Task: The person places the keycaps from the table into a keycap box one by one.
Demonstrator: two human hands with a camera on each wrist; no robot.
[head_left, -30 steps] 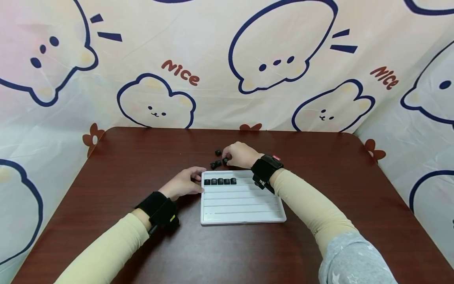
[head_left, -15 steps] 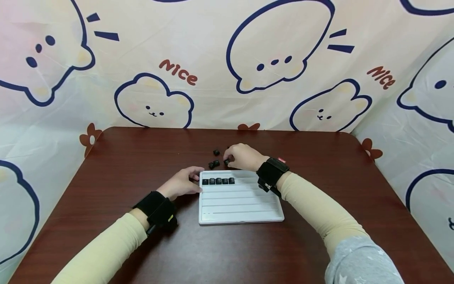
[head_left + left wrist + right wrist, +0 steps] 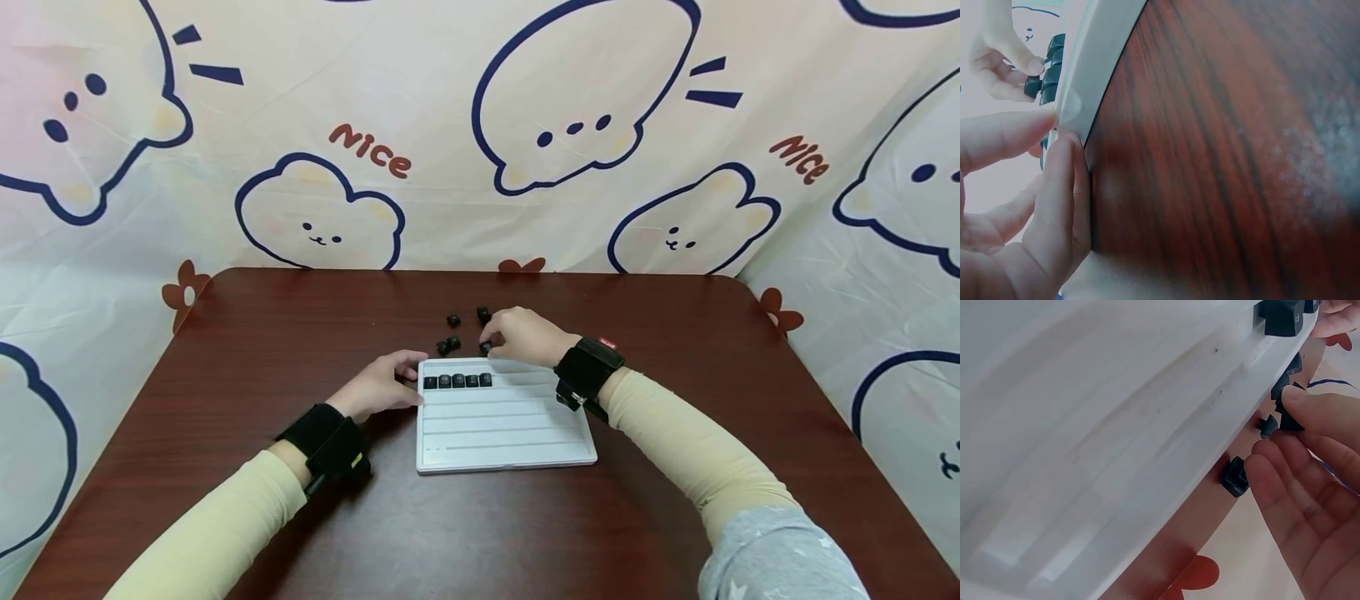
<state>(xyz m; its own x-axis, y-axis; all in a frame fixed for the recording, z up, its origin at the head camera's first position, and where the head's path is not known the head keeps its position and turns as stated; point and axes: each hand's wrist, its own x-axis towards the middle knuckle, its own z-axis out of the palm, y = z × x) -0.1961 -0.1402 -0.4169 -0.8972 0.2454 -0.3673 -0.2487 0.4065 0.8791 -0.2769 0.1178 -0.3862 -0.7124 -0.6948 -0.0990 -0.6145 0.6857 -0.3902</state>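
A white grooved tray lies on the table, with a row of several black keycaps in its far-left groove. My left hand holds the tray's left edge near the far corner; in the left wrist view its fingertips meet the white rim. Just beyond the far edge, my right hand pinches one black keycap between thumb and fingers. The right wrist view shows this held keycap partly covered by the thumb.
Loose keycaps lie behind the tray, with a single one farther back and more beside the right fingers. The brown table ends at a patterned cloth.
My right hand has drawn slightly right and toward the tray with the keycap, uncovering loose keycaps behind it. The left hand stays at the tray's edge. The head view has shifted slightly.
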